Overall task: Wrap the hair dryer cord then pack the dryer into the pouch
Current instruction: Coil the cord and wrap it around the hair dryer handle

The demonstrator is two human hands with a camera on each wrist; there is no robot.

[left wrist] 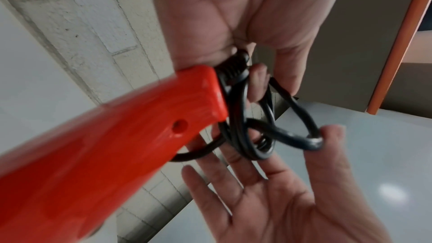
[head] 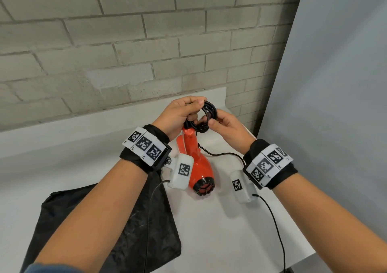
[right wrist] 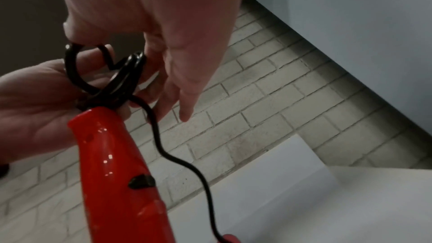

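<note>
White matte tabletop point(head: 219, 230): left hand point(head: 180, 113) grips coiled black cord point(head: 207, 115) above glossy orange dryer point(head: 194, 159); right hand point(head: 226, 130) pinches a loop; crinkly black pouch point(head: 134, 230) lies flat.

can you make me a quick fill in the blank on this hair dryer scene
1. The hair dryer is ____ in colour.
2. The left hand and right hand both hold the coiled black ____.
3. The black pouch lies under the person's ____ forearm.
4. The wall behind the table is made of ____.

Missing words: red; cord; left; brick
</note>
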